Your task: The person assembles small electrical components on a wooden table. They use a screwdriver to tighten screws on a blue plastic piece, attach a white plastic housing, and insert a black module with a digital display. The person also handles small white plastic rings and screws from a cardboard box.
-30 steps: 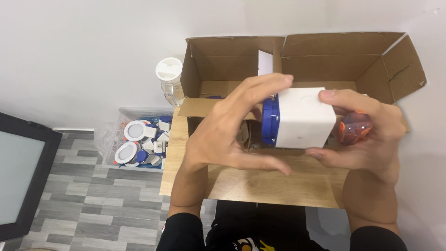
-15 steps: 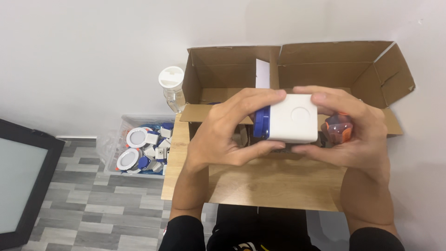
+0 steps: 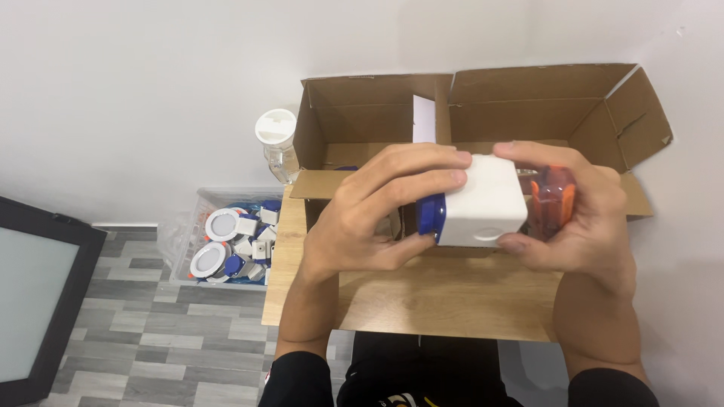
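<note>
Head view, looking down. Nearest the camera, a wooden table [image 3: 445, 301] carries the work. Above it, the left hand [image 3: 362, 218] and the right hand [image 3: 584, 218] meet around a white block-shaped unit [image 3: 483, 200] with a blue band [image 3: 431, 217] at its left end. The left fingers lie along its top and left side with the thumb underneath. The right hand cups its right end and also encloses an orange translucent part [image 3: 553, 197], which touches or sits just beside the block; whether the two are joined cannot be told. Both hands are closed on the unit, which is held in the air above the table, in front of an open cardboard box [image 3: 528, 98] with a central divider.

Judged from the grip, the step in hand is fitting or aligning the orange part against the block; the next move appears to call for steady counter-pressure from the left hand.

Farther left, a clear plastic bin [image 3: 181, 234] of round white and blue parts stands on the floor, with a capped clear bottle [image 3: 277, 143] near the wall.
</note>
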